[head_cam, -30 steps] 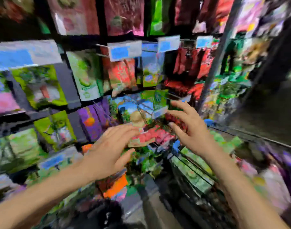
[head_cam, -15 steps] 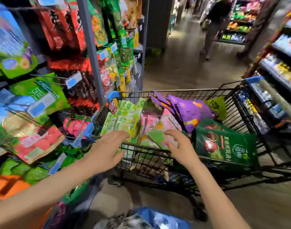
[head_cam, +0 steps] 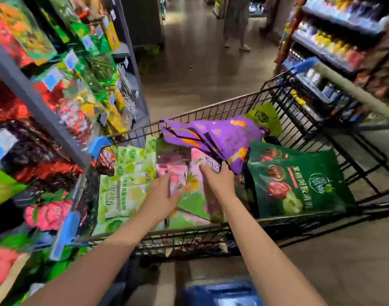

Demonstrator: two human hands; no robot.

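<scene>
A black wire shopping cart [head_cam: 211, 227] stands in front of me, holding several snack bags. Both my hands reach over its near rim. My left hand [head_cam: 161, 195] lies with straight fingers against the left side of a pink bag [head_cam: 178, 176], thumb out to the right. My right hand [head_cam: 217, 181] rests on the pink and green bags [head_cam: 195, 204] in the middle, its fingertips at the edge of a purple bag [head_cam: 220, 138]. Neither hand plainly grips anything. Light green bags [head_cam: 131, 184] lie at the cart's left, and dark green bags [head_cam: 299, 184] at its right.
Hanging snack bags fill the shelf rack [head_cam: 45, 111] close on my left, touching the cart's blue corner [head_cam: 99, 143]. Another shelf [head_cam: 334, 51] with packets lines the right. A person [head_cam: 236, 21] stands far down the aisle. Something blue [head_cam: 222, 292] lies below me.
My view swung from the hanging bags on the rack to the cart. Both hands moved off the rack, over the cart's rim and down onto the pink bags.
</scene>
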